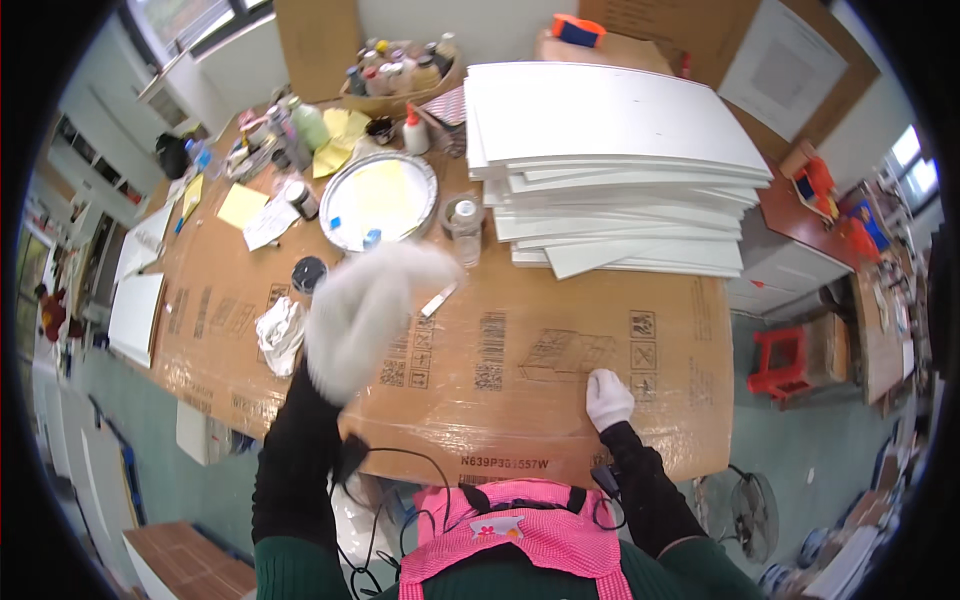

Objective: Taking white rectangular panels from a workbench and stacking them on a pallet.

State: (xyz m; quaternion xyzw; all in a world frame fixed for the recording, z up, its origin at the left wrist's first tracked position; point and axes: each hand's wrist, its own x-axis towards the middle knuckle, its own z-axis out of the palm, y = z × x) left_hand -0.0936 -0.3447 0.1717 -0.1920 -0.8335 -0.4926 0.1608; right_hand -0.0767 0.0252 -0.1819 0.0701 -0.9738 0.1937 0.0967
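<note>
My left hand [365, 310], in a white glove, is raised over the cardboard-covered table [560, 300]. Motion smears its fingers, and whether they hold anything is hidden. Just beyond it are a round foil-rimmed tray [327, 205] and a clear bottle with a white cap [466, 240]. Beside the hand lie a crumpled white cloth [281, 334], a small dark round pot [309, 274] and a slim white strip [439, 299]. My right hand [608, 400], also gloved in white, rests as a fist near the table's right front, with nothing seen in it.
A tall stack of white panels [615, 120] fills the back right of the table. Bottles, yellow papers [243, 206] and a box of paint bottles [400, 75] crowd the back left. Black cables [400, 452] hang at the front edge. A red stool [778, 362] stands right.
</note>
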